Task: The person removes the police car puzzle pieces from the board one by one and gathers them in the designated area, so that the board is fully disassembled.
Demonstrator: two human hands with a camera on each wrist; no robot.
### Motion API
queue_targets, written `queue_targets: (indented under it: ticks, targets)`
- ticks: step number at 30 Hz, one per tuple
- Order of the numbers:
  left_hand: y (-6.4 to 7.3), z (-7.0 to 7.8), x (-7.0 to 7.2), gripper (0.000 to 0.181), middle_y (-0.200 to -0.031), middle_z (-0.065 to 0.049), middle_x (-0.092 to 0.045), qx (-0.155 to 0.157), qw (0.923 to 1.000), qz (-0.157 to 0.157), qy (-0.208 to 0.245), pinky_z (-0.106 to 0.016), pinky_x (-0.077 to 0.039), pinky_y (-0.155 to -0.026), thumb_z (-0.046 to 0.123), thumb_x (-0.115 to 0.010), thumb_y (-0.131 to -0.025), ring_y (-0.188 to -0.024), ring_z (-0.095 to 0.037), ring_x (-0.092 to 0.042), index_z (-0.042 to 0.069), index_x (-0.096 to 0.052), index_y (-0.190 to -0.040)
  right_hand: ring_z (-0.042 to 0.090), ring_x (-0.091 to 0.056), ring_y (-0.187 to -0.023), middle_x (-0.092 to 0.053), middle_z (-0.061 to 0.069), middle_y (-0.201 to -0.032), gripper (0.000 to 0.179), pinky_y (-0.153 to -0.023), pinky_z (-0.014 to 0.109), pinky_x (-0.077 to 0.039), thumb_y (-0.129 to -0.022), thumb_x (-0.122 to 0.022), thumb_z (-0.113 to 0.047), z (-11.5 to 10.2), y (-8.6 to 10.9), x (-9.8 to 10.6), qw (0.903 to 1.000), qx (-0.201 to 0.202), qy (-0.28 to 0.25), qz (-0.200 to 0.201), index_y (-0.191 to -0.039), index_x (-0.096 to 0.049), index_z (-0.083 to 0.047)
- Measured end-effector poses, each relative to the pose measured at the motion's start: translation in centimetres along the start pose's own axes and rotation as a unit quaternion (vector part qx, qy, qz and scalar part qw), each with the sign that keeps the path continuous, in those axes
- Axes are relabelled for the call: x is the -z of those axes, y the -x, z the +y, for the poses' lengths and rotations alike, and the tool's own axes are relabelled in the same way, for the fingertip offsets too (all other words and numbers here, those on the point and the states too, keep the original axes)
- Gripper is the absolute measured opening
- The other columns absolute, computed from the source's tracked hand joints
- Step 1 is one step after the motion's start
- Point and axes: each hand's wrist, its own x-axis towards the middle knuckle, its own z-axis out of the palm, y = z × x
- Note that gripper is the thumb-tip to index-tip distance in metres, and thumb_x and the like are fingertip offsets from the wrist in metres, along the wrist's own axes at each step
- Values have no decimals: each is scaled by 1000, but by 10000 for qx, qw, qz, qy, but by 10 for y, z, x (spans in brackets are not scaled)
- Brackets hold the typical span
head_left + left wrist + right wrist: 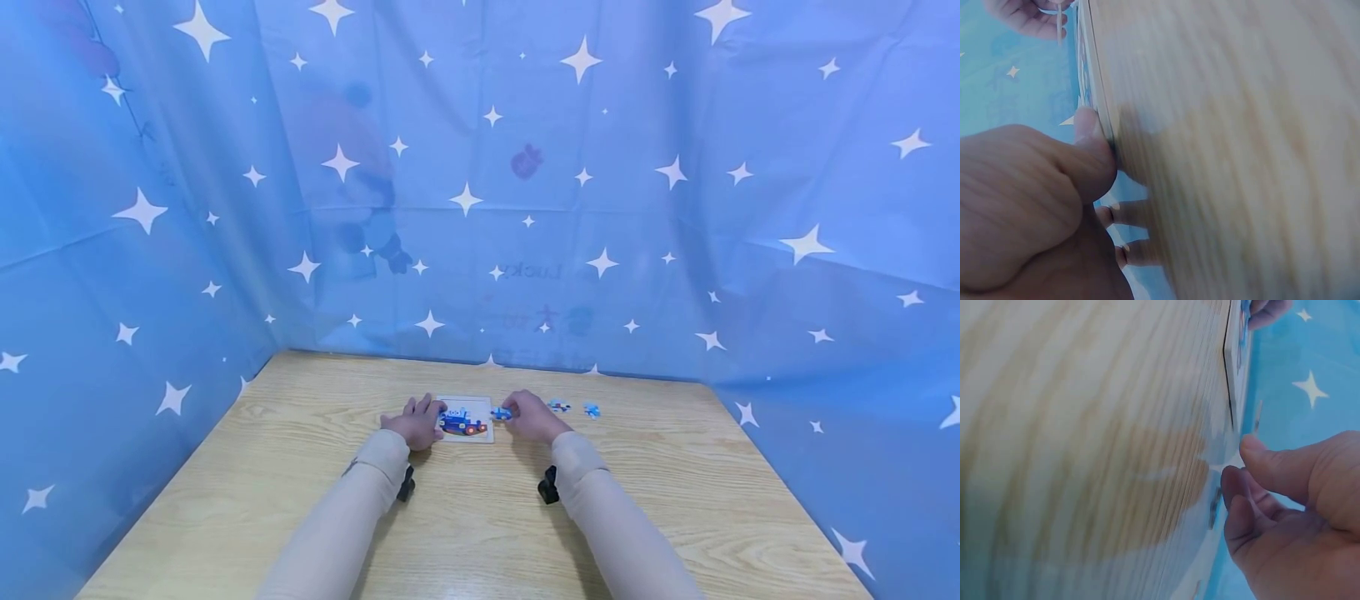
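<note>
My left hand (415,424), fingers loosely spread, steadies the board (470,400); my right hand (531,417) pinches a piece (500,413) at the board's right edge; best to hold it level — match outlines first; then press gently.

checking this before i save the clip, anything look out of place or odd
Nothing looks spilled or broken. One oddity: faint lettering on the starry curtain appears mirrored. Two loose puzzle pieces lie off the board, right of the right hand, which seems ordinary mid-assembly.
</note>
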Motion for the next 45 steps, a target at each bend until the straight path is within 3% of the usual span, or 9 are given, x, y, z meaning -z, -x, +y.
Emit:
queue_targets:
  ticks: [6,13,23,30,37,45]
  targets:
    - [15,10,12,54,-170,-10,-14,124,9997,-157,110,-84,-11,-105,31,-53,-106,-155,-38,-11,24,-35,-156,33,-58,-118,-61,14,-123,28,-99,49,-50,-97,-63,3,11,3,7,10000,-32,43,-36,-125,-64,-1]
    - [12,6,10,52,-169,-10,-15,14,9997,-135,190,-83,-12,-106,31,-53,-106,-155,-38,-10,23,-35,-155,35,-58,-120,-61,15,-125,30,-100,50,-49,-97,-61,7,21,9,15,9999,-116,-118,-32,-125,-64,0]
    - [19,8,15,52,-169,-10,-15,-72,9998,-100,183,-83,-13,-106,32,-52,-106,-154,-39,-13,25,-36,-155,31,-58,-114,-61,12,-120,26,-96,50,-50,-96,-61,8,38,19,29,9997,-247,-62,-33,-120,-64,-1]
    - [4,1,2,52,-169,-11,-14,-85,9997,-27,218,-86,-11,-103,30,-54,-106,-154,-41,-12,24,-36,-154,30,-58,-112,-62,11,-116,25,-95,48,-50,-96,-61,7,50,26,36,9993,-366,41,8,-119,-64,-2]
    - [-4,-4,-4,53,-170,-9,-10,-49,9999,-43,128,-86,-8,-103,32,-50,-107,-155,-38,-8,27,-33,-157,30,-58,-114,-62,12,-118,27,-96,49,-49,-95,-61,9,60,31,43,9993,-359,34,10,-120,-63,0]
    - [-4,-5,-5,52,-171,-7,-9,-98,9999,-2,95,-84,-9,-106,33,-48,-107,-155,-37,-7,27,-33,-157,27,-57,-104,-61,11,-112,26,-89,46,-49,-95,-59,11,64,36,49,9994,-337,-28,-70,-118,-63,1]
